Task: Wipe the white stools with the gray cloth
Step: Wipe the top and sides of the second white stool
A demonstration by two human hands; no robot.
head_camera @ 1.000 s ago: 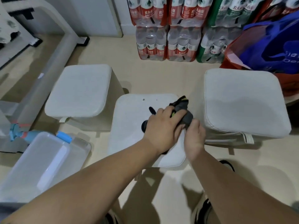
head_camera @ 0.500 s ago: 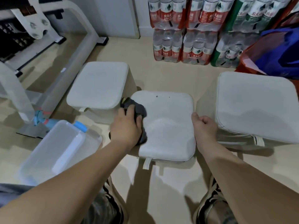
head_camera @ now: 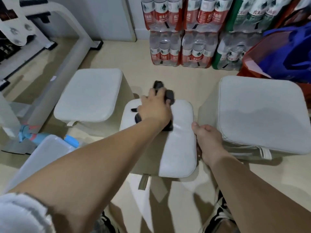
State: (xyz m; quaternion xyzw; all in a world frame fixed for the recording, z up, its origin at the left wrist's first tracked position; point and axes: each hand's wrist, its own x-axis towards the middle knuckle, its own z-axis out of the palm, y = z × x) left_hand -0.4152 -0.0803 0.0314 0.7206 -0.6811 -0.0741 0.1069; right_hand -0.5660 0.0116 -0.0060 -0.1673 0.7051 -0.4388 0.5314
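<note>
cloth (head_camera: 165, 95) moved to far edge | left hand (head_camera: 154, 110) pressing | middle stool (head_camera: 180, 145)

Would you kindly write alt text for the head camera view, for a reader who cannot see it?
A person's left hand presses a dark gray cloth onto the far end of the middle white stool, while the right hand grips that stool's right edge. Two more white stools flank it, with packs of bottled water behind.

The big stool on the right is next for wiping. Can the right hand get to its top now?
Probably yes: the right hand grips the middle stool right beside the large stool, whose top is bare.
</note>
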